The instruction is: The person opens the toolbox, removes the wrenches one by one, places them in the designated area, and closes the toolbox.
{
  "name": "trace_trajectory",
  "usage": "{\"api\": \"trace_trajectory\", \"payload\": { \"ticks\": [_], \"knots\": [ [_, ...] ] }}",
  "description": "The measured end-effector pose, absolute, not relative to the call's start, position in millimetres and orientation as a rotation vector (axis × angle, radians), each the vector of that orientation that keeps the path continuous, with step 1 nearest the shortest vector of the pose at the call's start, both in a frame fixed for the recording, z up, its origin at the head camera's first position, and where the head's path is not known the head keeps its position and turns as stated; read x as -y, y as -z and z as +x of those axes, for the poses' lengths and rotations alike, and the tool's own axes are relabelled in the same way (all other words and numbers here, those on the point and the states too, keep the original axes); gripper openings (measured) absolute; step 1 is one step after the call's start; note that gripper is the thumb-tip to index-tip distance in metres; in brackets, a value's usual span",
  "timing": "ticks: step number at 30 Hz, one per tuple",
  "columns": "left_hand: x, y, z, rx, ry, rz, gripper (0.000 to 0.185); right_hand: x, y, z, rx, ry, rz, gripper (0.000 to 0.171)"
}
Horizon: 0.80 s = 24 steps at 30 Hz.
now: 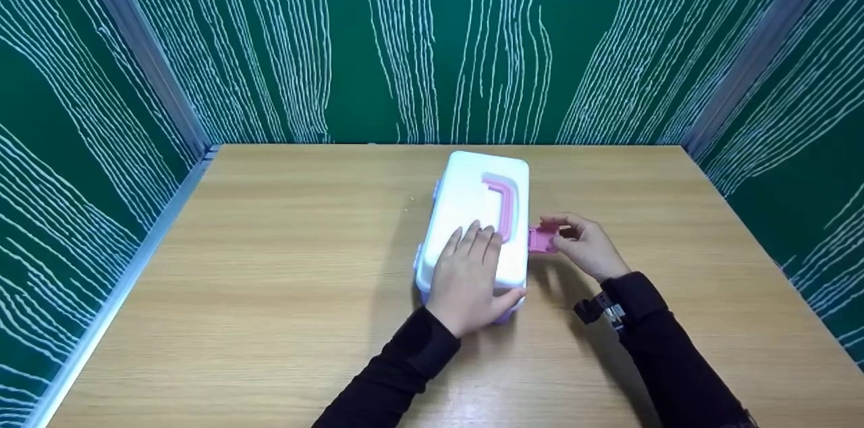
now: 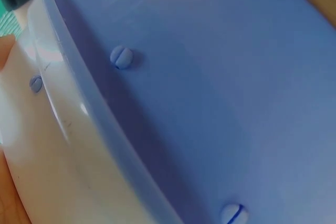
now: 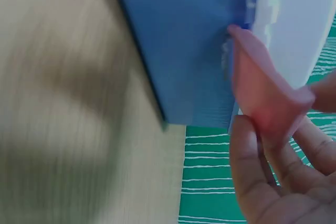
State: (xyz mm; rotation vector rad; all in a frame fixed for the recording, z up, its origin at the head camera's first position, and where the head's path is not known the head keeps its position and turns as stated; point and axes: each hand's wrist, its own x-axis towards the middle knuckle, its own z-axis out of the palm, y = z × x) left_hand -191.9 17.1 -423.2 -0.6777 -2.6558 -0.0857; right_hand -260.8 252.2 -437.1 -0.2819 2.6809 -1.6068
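A storage box with a white lid (image 1: 466, 192) and a blue body (image 2: 220, 98) stands on the table, a pink carry handle (image 1: 506, 208) set into its top. My left hand (image 1: 469, 279) lies flat across the near part of the lid, fingers straight, fingertips beside the handle. On the box's right side a pink latch (image 1: 542, 239) sticks outward. My right hand (image 1: 586, 246) pinches the latch's outer end between thumb and fingers. In the right wrist view the latch (image 3: 268, 85) is swung out from the blue side, its inner end at the seam below the lid.
The wooden table (image 1: 283, 266) spreads around the box. Green walls (image 1: 432, 43) with wavy white lines rise behind it and on both sides, with grey posts (image 1: 145, 43) at the corners. A wrist camera (image 1: 601, 310) is strapped over the right sleeve.
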Motion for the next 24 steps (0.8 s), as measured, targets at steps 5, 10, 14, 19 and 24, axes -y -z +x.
{"api": "trace_trajectory", "payload": {
  "ticks": [5,10,14,19,24],
  "knots": [
    [-17.3,423.7,-192.1,2.638,0.084,-0.682,0.082,-251.7,448.4,-261.1,-2.806,1.459,-0.378,0.04],
    [-16.5,424.6,-191.5,2.608,0.089,-0.69,0.081,-245.5,458.3,-260.8,-2.838,1.447,-0.442,0.039],
    [-16.4,425.1,-191.2,2.598,0.084,-0.687,0.082,-241.1,462.7,-258.9,-2.822,1.442,-0.433,0.041],
    [-17.1,425.9,-191.8,2.604,0.096,-0.683,0.081,-237.8,467.1,-258.5,-2.77,1.469,-0.419,0.044],
    [-16.9,426.6,-192.3,2.617,0.094,-0.677,0.082,-233.9,466.8,-257.2,-2.675,1.524,-0.387,0.047]
  ]
}}
